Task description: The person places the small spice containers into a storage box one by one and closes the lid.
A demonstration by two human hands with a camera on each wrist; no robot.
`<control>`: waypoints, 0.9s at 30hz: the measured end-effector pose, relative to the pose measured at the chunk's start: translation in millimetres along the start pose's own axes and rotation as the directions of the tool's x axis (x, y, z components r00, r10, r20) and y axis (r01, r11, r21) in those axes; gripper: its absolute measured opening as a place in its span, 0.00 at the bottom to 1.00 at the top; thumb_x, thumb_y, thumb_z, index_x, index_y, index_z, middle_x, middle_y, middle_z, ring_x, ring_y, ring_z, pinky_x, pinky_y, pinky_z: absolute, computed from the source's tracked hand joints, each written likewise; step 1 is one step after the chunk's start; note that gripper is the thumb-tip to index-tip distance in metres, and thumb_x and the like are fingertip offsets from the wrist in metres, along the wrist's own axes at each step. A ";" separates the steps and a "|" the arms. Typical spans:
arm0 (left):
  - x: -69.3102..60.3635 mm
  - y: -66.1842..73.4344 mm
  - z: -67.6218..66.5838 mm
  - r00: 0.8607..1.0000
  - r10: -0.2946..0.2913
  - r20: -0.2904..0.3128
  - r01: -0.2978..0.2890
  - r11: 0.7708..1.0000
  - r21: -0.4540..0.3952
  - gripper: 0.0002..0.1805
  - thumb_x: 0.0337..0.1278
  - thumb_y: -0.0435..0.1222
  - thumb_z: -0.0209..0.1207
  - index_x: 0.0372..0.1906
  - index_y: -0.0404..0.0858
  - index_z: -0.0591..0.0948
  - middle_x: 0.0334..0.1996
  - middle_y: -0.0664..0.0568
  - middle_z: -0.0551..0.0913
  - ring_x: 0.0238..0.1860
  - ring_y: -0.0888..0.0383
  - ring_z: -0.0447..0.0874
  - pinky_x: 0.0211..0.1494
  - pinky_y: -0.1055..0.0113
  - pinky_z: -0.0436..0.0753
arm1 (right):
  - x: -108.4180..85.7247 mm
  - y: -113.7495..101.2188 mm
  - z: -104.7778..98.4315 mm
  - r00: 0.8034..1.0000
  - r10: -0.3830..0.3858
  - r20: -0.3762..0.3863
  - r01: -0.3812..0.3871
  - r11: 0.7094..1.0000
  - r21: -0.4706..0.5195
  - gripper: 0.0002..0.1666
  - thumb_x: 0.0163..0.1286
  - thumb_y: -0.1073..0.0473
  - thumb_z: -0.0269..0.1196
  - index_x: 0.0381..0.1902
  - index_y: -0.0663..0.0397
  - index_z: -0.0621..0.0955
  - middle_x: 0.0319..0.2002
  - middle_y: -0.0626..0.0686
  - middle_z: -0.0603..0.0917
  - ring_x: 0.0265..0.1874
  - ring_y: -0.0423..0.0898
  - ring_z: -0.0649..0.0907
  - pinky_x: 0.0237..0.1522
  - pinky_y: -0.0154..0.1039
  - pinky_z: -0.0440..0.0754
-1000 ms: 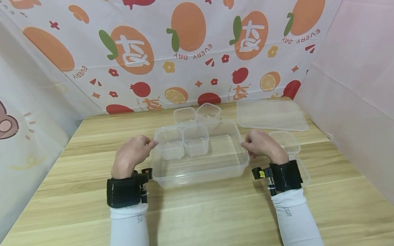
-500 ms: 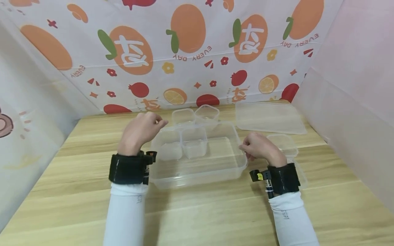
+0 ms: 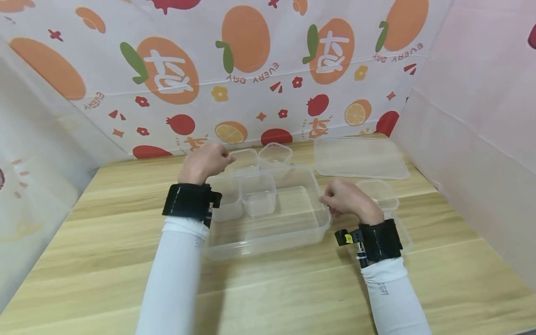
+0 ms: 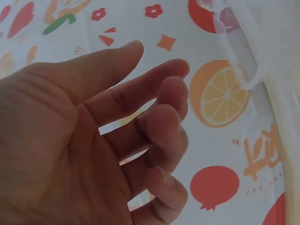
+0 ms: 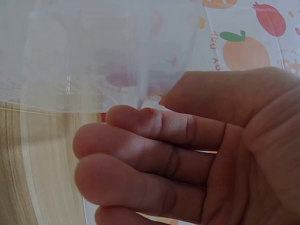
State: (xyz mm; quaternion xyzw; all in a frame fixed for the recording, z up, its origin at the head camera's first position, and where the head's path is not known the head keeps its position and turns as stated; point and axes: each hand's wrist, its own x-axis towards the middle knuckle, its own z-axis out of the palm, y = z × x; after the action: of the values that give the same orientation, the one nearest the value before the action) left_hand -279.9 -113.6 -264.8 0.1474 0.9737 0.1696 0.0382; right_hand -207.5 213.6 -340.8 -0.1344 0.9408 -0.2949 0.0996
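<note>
A large clear plastic food container (image 3: 268, 244) stands in the middle of the table in the head view. Inside its left part sit two small clear boxes, the right one (image 3: 258, 202) in fuller view and the left one (image 3: 228, 209) partly behind my left wrist strap. My right hand (image 3: 347, 202) pinches the right rim between thumb and index finger; the right wrist view has the thumb (image 5: 211, 96) against the clear wall. Beside the back-left small box (image 3: 244, 159) hovers my left hand (image 3: 205, 163), its fingers (image 4: 164, 126) loosely bent around nothing.
Another small clear box (image 3: 275, 154) stands behind the large container, next to the back-left one. A large flat clear lid (image 3: 360, 158) lies at the back right. Small clear lids (image 3: 378, 193) lie by my right wrist. A fruit-print cloth (image 3: 259, 93) hangs behind the table (image 3: 293, 288).
My left hand has let go of the large container's left rim and moved away and slightly right, toward the back boxes. My right hand keeps its place at the right rim.
</note>
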 end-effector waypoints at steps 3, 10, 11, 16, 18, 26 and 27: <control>6.7 -1.0 1.0 1.000 -0.015 0.011 0.016 1.000 -0.016 0.24 0.75 0.41 0.55 0.17 0.40 0.72 0.15 0.53 0.65 0.19 0.55 0.66 0.25 0.63 0.62 | 0.4 -0.7 -0.7 1.000 0.000 0.001 0.001 1.000 -0.001 0.23 0.75 0.63 0.59 0.16 0.58 0.78 0.15 0.50 0.78 0.14 0.47 0.79 0.24 0.37 0.75; 21.9 -5.6 4.6 0.993 -0.083 0.086 0.086 0.996 -0.026 0.22 0.75 0.40 0.54 0.21 0.37 0.79 0.17 0.51 0.72 0.22 0.54 0.72 0.27 0.62 0.67 | 0.2 0.8 0.4 1.000 0.003 0.004 -0.003 1.000 -0.011 0.22 0.75 0.62 0.59 0.17 0.58 0.79 0.15 0.50 0.78 0.14 0.46 0.79 0.25 0.37 0.75; 23.4 -6.1 5.3 0.991 -0.093 0.097 0.097 0.995 -0.035 0.21 0.75 0.40 0.54 0.23 0.36 0.80 0.18 0.50 0.72 0.22 0.54 0.72 0.28 0.62 0.68 | 0.3 0.9 0.5 1.000 0.004 0.002 -0.004 1.000 -0.013 0.22 0.75 0.62 0.59 0.17 0.58 0.79 0.15 0.51 0.78 0.14 0.45 0.79 0.24 0.37 0.74; 29.0 -7.9 8.8 0.982 -0.132 0.132 0.141 0.988 -0.057 0.16 0.74 0.38 0.55 0.30 0.34 0.82 0.18 0.50 0.72 0.21 0.53 0.73 0.27 0.63 0.69 | 0.0 0.3 -0.5 1.000 0.008 -0.003 -0.008 1.000 -0.004 0.21 0.75 0.63 0.59 0.18 0.59 0.80 0.15 0.51 0.78 0.14 0.45 0.78 0.25 0.37 0.76; 30.6 -8.7 10.2 0.981 -0.141 0.136 0.149 0.988 -0.051 0.15 0.74 0.37 0.55 0.29 0.34 0.82 0.18 0.49 0.73 0.21 0.53 0.74 0.26 0.63 0.68 | -0.4 0.5 -0.9 1.000 0.008 -0.001 -0.008 1.000 -0.001 0.22 0.75 0.63 0.59 0.18 0.58 0.80 0.15 0.51 0.78 0.14 0.45 0.78 0.25 0.37 0.76; 32.2 -8.6 17.8 0.982 -0.172 0.073 0.169 0.984 0.048 0.12 0.70 0.39 0.54 0.36 0.34 0.81 0.23 0.49 0.79 0.30 0.49 0.79 0.38 0.52 0.75 | 0.2 0.5 -1.2 1.000 0.020 -0.008 -0.020 1.000 -0.002 0.22 0.75 0.63 0.59 0.17 0.58 0.79 0.15 0.51 0.78 0.14 0.44 0.79 0.24 0.37 0.76; 32.1 -9.5 20.1 0.981 -0.182 0.068 0.179 0.982 0.055 0.12 0.69 0.39 0.54 0.40 0.33 0.82 0.25 0.48 0.80 0.33 0.48 0.79 0.40 0.50 0.75 | 0.6 0.2 -0.8 1.000 0.021 -0.005 -0.021 1.000 0.000 0.22 0.75 0.63 0.59 0.17 0.58 0.79 0.16 0.51 0.78 0.15 0.44 0.79 0.24 0.36 0.76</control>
State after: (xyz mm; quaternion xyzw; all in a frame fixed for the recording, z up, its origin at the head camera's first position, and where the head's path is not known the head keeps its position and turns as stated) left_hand -310.6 -106.2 -287.8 0.0655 0.9848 0.1362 0.0852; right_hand -208.4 214.1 -340.3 -0.1238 0.9425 -0.2939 0.1003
